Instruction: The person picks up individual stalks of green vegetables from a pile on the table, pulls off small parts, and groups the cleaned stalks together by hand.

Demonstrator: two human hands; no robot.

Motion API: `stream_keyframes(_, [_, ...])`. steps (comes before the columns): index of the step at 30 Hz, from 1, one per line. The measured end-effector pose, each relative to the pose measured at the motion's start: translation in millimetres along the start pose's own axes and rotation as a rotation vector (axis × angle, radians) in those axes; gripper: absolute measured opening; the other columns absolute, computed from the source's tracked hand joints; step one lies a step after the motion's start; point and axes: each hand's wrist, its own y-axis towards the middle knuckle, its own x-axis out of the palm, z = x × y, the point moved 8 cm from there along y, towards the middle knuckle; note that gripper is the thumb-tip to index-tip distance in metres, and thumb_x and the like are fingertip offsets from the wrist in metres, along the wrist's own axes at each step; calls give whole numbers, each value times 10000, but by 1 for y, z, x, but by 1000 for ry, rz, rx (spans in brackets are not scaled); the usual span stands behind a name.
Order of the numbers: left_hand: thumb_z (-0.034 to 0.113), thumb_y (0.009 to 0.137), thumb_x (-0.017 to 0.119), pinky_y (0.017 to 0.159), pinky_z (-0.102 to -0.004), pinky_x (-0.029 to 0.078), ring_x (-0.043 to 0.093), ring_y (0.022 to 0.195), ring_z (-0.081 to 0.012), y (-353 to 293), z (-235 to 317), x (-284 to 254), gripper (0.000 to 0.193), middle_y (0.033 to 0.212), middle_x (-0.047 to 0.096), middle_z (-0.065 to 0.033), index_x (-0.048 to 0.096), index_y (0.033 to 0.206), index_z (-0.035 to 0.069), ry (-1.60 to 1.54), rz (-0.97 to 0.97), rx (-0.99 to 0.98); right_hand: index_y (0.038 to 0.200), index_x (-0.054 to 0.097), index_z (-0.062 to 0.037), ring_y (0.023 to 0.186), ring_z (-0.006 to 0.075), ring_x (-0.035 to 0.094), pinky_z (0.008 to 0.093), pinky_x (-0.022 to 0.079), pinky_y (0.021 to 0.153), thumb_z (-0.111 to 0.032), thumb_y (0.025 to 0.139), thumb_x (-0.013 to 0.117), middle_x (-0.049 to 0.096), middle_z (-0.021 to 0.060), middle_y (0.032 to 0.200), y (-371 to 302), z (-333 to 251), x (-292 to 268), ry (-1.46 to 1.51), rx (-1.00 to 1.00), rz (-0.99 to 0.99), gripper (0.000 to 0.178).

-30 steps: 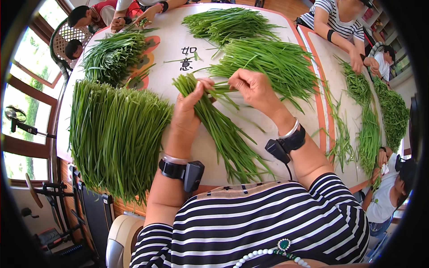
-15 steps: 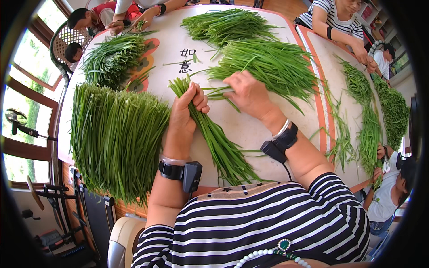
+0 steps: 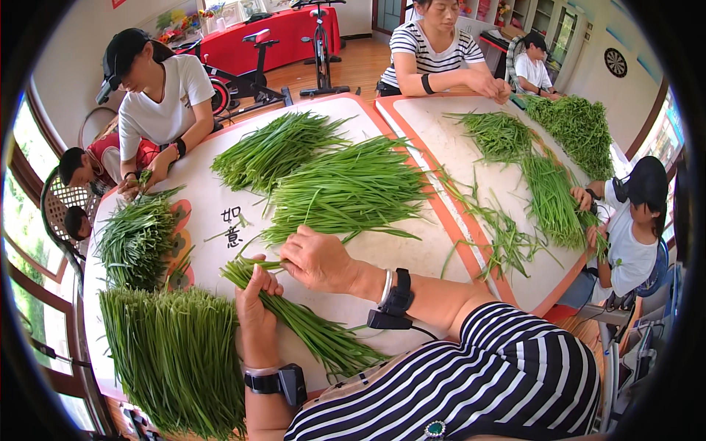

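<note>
I'm in a recreation room, it seems: exercise bikes [image 3: 259, 36] beyond my table's far edge [image 3: 294, 103], dartboard [image 3: 615, 62] on the wall [image 3: 634, 90].

Can't see the right hand's [image 3: 321, 261] fingertips from here, they're behind its knuckles, so I can't tell their exact pinch. Left hand [image 3: 257, 298] covers the middle of the green bundle [image 3: 316, 327]; single stems inside the grip are hidden from me. My lower edge cuts the wearer's striped shirt [image 3: 471, 367] and left forearm [image 3: 266, 415]. Top edge crops the striped co-worker's [image 3: 441, 51] head. Far seated person's [image 3: 531, 71] hands: too small for me.
</note>
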Motion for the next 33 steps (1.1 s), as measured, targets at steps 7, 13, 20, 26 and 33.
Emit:
stream_keyframes(7, [198,909,683,562,-281,452,487,600,-125,-1,-1,-8,262,715,527,-22,602,1055,-4,58,92,-24,952,619,-16,745,187,625,305,500,633,-168,869,680,658,80,794,-7,7,21,536,251,-195,183])
stream_keyframes(13, [123,917,654,549,-285,465,521,587,-129,-2,-6,-9,167,735,575,-38,604,1031,11,133,141,-43,921,650,-1,644,97,583,270,491,612,-110,905,644,670,51,738,-10,22,40,696,314,-191,110])
stream_keyframes(20, [139,902,677,642,-253,486,603,696,-115,-4,3,5,123,824,650,-17,656,973,40,183,107,55,843,647,-10,598,27,433,217,377,529,-134,920,654,543,-53,659,-14,35,41,851,435,-118,146])
stream_keyframes(26, [187,964,594,704,-283,530,627,729,-149,-3,4,6,138,876,651,-36,598,1004,55,118,45,12,868,639,6,679,69,579,226,470,644,-108,952,596,653,17,760,-8,43,37,936,427,-98,148])
stream_keyframes(33, [249,981,583,612,-281,461,501,648,-127,-1,-8,11,198,727,506,-4,569,1016,54,-11,-59,-34,888,607,-2,623,64,561,216,439,557,-114,965,587,636,21,742,-16,33,54,995,508,-222,137])
